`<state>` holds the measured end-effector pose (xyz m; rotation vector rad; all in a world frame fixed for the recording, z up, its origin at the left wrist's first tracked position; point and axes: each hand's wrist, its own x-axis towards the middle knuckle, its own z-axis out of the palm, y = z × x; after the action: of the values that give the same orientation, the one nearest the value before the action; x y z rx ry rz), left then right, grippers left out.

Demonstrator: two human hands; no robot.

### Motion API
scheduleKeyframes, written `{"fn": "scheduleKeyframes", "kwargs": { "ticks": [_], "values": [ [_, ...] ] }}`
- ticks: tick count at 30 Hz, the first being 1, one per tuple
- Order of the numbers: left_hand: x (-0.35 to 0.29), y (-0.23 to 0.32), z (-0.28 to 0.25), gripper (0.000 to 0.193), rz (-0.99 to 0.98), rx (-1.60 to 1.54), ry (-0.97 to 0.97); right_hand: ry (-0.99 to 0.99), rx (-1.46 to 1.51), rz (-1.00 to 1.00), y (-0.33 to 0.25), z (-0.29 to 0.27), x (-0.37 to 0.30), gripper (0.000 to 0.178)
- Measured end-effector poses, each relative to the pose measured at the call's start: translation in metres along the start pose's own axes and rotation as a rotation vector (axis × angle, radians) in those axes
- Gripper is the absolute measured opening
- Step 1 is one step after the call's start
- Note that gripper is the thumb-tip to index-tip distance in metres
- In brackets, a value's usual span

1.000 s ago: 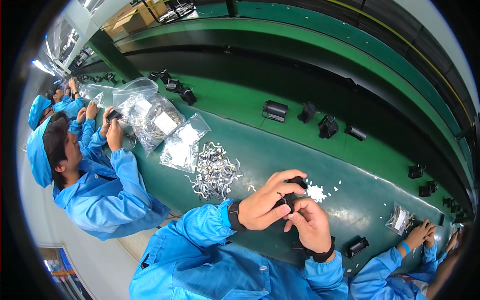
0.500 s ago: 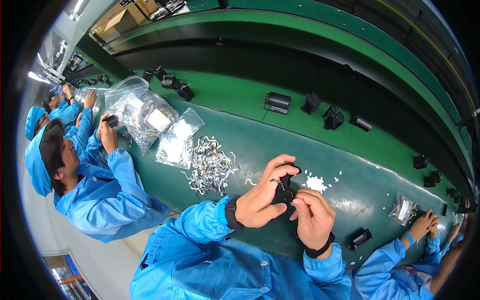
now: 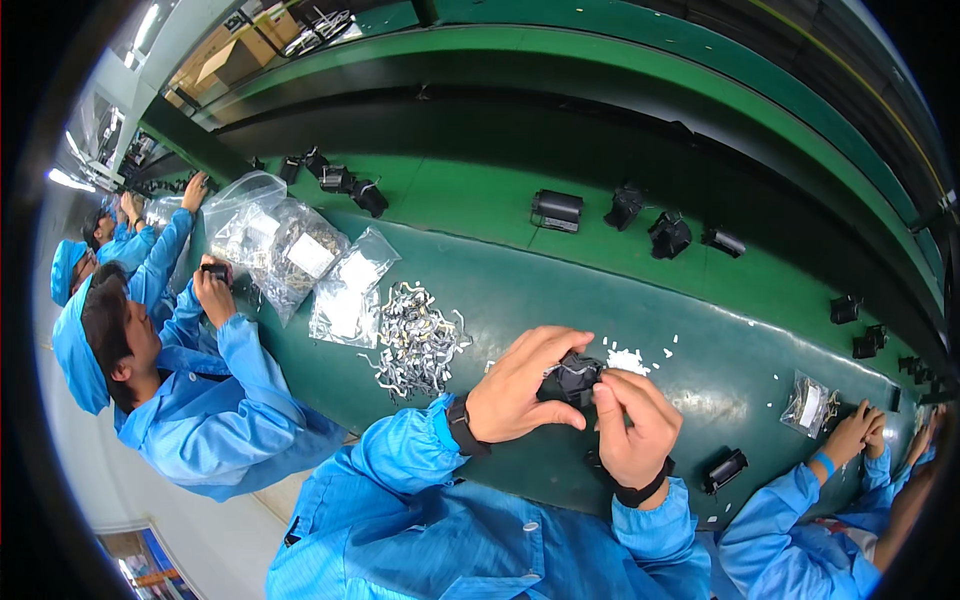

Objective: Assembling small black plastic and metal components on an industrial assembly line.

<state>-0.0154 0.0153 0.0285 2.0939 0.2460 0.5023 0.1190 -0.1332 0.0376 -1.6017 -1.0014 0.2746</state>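
Note:
A black plastic part (image 3: 572, 381) is up above the table in front of me. My left hand (image 3: 520, 390) grips it from the left, fingers over its far side and thumb along the near side. A thin, light-coloured strand crosses the top of the part. At the part's right edge, the thumb and fingertips of my right hand (image 3: 640, 428) are pinched together; whatever lies between them is too small to make out. Just beyond my right hand is a scatter of small white pieces (image 3: 626, 360). Left of my left hand lies a heap of short wired pieces (image 3: 418, 338).
Clear plastic bags (image 3: 345, 290) lie beyond the heap. Another black part (image 3: 724, 470) rests right of my right wrist. Several black parts (image 3: 557, 210) stand on the green conveyor (image 3: 460, 190). Co-workers in blue sit on my left (image 3: 215, 410) and right (image 3: 800, 520).
The black part has turned in my hands, and my left fingers now stretch over its far side. My right fingertips have moved up slightly along its right edge.

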Motion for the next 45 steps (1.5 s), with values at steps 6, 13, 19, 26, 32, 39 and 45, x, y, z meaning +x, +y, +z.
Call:
{"fn": "scheduleKeyframes", "kwargs": {
  "ticks": [6,13,19,26,32,39,45],
  "values": [
    [0.003,0.001,-0.008,0.018,0.169,0.069,0.247,0.206,0.123,0.001,0.012,-0.008,0.011,0.006],
    [-0.003,-0.007,0.009,0.025,0.273,0.042,0.353,-0.298,0.26,0.255,-0.009,-0.003,-0.003,0.017],
    [-0.005,-0.008,0.006,0.019,0.257,-0.078,0.298,-0.193,0.505,0.396,0.001,-0.003,-0.006,0.012],
    [-0.006,-0.003,0.014,0.018,0.159,-0.075,0.292,-0.019,0.199,-0.002,-0.003,-0.003,-0.002,0.012],
    [-0.001,0.002,0.014,0.021,0.14,-0.066,0.285,0.087,0.103,-0.073,-0.005,0.003,0.001,0.012],
    [-0.001,0.002,0.014,0.021,0.186,-0.146,0.219,-0.259,0.907,0.575,0.008,-0.001,-0.001,0.034],
    [-0.009,0.002,0.013,0.021,-0.002,-0.593,0.094,-0.247,0.609,0.392,0.002,0.003,-0.006,0.043]
  ]
}}
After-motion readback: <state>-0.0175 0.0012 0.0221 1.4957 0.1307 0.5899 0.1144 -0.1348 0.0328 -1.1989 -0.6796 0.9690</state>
